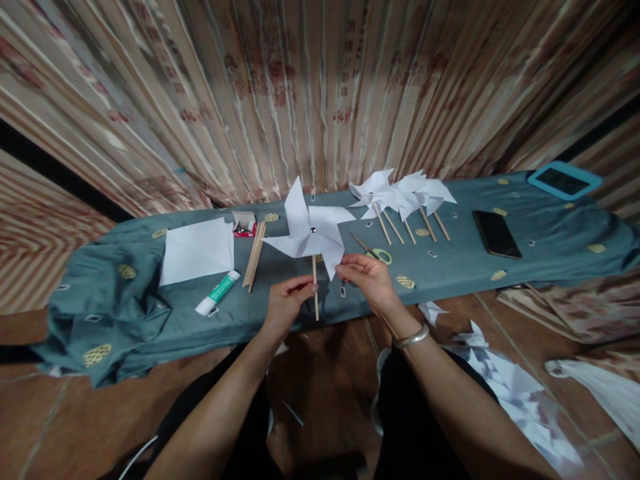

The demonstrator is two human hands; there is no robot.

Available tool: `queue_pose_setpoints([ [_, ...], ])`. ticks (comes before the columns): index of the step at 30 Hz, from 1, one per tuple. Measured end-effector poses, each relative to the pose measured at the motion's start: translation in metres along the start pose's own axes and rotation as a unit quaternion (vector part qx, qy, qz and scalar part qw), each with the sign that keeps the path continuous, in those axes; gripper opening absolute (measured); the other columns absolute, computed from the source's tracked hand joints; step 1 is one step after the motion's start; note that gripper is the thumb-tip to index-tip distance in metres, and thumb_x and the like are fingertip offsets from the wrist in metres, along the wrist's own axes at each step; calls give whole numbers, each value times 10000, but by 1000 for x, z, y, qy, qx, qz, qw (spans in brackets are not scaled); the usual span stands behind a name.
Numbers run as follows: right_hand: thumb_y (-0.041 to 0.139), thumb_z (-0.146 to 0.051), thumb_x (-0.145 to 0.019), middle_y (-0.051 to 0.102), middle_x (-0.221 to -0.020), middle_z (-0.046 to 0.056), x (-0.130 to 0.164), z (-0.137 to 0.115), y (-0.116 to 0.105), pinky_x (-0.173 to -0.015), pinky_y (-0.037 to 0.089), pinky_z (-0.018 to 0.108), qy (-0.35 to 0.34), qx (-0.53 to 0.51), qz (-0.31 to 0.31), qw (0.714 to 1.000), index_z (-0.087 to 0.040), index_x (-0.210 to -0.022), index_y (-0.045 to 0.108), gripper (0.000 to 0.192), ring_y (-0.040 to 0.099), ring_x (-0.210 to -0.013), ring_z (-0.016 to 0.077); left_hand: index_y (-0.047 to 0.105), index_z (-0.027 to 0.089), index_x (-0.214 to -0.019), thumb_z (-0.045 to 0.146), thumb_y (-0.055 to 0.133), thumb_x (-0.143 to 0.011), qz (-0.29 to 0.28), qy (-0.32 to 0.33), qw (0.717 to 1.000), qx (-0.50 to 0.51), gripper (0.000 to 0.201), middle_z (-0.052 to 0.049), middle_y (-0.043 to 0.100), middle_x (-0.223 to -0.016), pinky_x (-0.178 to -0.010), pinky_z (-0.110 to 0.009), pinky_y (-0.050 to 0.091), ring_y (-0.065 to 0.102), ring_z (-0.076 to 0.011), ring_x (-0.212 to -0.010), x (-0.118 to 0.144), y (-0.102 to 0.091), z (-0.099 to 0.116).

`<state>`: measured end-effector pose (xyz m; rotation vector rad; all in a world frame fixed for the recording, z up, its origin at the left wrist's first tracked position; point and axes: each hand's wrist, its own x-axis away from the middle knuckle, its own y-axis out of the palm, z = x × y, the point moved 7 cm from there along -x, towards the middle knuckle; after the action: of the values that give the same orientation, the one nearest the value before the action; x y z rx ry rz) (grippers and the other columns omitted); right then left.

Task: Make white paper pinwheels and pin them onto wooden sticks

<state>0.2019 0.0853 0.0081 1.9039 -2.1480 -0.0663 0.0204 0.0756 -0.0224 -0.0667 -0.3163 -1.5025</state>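
A white paper pinwheel (pixel 327 223) with a shiny pin at its centre is held upright over the cloth-covered bench. My left hand (pixel 290 299) pinches its wooden stick (pixel 316 308) below the blades. At the tip of the lower right blade, the thumb and fingers of my right hand (pixel 367 279) are closed on the paper. Scissors (pixel 380 255) with green handles lie just behind my right hand. To the left are several loose wooden sticks (pixel 256 257), a small red box (pixel 244 225) of metal pins, a glue stick (pixel 218 293) and white paper sheets (pixel 197 250).
Several more pinwheels (pixel 400 193) lie at the back of the bench, right of centre. Farther right are a black phone (pixel 497 233) and a blue-framed tablet (pixel 565 180). A pleated curtain (pixel 310 100) hangs behind. White paper pieces (pixel 510 383) are on the tiled floor at right.
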Motion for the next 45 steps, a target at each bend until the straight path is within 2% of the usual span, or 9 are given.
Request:
queue_pose_setpoints([
  [9,895,-376,-489,672,-587,-34,8,5,20,-528,420,210,17,-24,-53,998,-183,-660,666,344,569,-534,84,790,183,-749,326,885,-462,-10,9,1000,3,334,-37,762,-729,-721,-299,544,652,-156,-646,1,1,-1],
  [14,884,-398,-516,672,-591,-32,11,8,29,-558,447,223,14,15,-72,997,-190,-652,657,337,572,-543,94,793,181,-784,342,877,-494,-33,20,999,-4,343,-38,767,-757,-736,-308,545,663,-171,-679,3,5,1],
  [17,824,-480,-599,693,-629,-9,13,2,28,-553,453,238,-28,69,-76,994,-194,-663,656,339,583,-554,112,794,186,-784,334,872,-497,-32,19,999,-9,332,-29,767,-752,-723,-296,542,658,-165,-673,3,4,2],
  [20,705,-535,-740,688,-625,3,11,-15,9,-545,442,249,-106,156,-34,981,-196,-697,667,343,594,-562,131,792,188,-758,341,870,-491,-16,17,1000,-15,318,-25,761,-726,-700,-284,536,646,-156,-648,3,0,4],
  [22,661,-532,-786,695,-636,12,7,-29,-13,-573,457,266,-153,211,33,965,-196,-733,682,341,607,-577,145,791,186,-748,351,871,-488,-15,16,1000,-18,318,-28,757,-714,-691,-281,533,642,-154,-638,3,-2,4],
  [24,643,-512,-809,741,-766,43,3,-44,-38,-676,504,305,-200,234,126,943,-196,-869,701,326,663,-695,180,789,186,-731,354,876,-476,-20,7,1000,-18,318,-31,754,-698,-678,-278,532,639,-153,-625,4,-2,3],
  [26,672,-463,-793,758,-926,75,-2,-52,-50,-783,524,348,-228,257,160,926,-193,-1000,699,341,689,-832,212,789,187,-718,350,881,-463,-27,-4,999,-16,317,-33,752,-692,-674,-279,533,641,-154,-621,6,-1,0],
  [31,679,-344,-783,760,-1015,78,-11,-52,-43,-886,528,386,-243,264,108,927,-202,-1088,685,337,701,-942,224,792,185,-735,325,886,-467,-40,-15,999,-26,318,-40,755,-709,-688,-287,536,654,-164,-641,8,1,-3],
  [45,681,-352,-770,768,-810,37,-4,-38,-28,-778,540,350,-207,276,104,933,-215,-959,734,240,699,-744,201,789,181,-733,342,901,-427,-13,0,1000,0,364,-54,766,-739,-730,-327,557,673,-181,-674,3,-4,-1],
])
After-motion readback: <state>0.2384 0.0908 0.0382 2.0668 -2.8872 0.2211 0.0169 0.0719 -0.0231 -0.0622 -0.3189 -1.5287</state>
